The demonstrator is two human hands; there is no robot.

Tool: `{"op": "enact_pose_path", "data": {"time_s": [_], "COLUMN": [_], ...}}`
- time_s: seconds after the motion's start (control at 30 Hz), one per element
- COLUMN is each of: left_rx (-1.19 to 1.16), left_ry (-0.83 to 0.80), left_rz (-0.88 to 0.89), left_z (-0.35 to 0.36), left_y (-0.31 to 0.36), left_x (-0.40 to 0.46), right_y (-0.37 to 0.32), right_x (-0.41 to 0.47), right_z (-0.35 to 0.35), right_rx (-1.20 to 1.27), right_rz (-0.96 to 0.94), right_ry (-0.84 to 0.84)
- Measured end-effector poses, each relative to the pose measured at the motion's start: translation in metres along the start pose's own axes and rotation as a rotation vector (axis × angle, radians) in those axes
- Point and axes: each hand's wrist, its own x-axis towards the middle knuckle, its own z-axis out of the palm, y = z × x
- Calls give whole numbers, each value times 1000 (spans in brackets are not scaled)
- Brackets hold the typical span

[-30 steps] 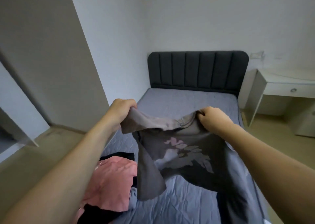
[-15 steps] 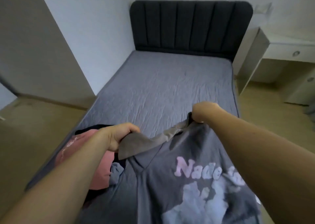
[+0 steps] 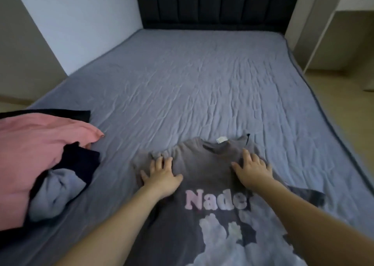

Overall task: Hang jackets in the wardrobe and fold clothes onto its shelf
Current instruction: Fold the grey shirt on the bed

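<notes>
A grey T-shirt (image 3: 204, 170) with pale pink lettering and a pale print lies front up on the bed (image 3: 192, 87), its collar and white label pointing toward the headboard. My left hand (image 3: 160, 175) rests flat on its left shoulder, fingers spread. My right hand (image 3: 253, 169) presses flat on the right shoulder beside the collar. Neither hand grips the cloth. The shirt's lower part runs out of view at the bottom.
A heap of clothes sits at the bed's left edge: a pink garment (image 3: 34, 150), a black one (image 3: 81, 160) and a light blue one (image 3: 56, 193). A dark padded headboard (image 3: 212, 4) stands at the far end. A white desk (image 3: 323, 23) stands right of the bed.
Both hands have lowered the T-shirt from the air onto the bed, let go of its shoulders and now lie flat on it. The view has tilted down.
</notes>
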Motion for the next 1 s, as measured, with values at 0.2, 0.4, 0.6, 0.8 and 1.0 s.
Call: {"op": "enact_pose_path", "data": {"time_s": [0.2, 0.4, 0.6, 0.8, 1.0], "left_rx": [3, 145, 317, 667, 247], "left_ry": [212, 502, 790, 680, 265], "left_rz": [-142, 30, 307, -155, 94], "left_z": [40, 32, -16, -66, -7], "left_y": [-25, -20, -12, -37, 35], "left_x": [60, 77, 85, 105, 96], "right_y": [63, 61, 35, -1, 50], "right_x": [22, 35, 53, 73, 69], "right_z": [28, -9, -32, -40, -9], "right_rx": [293, 909, 1111, 1204, 129], "right_rz": [166, 267, 58, -35, 45], "right_ry": [250, -235, -194, -80, -161]}}
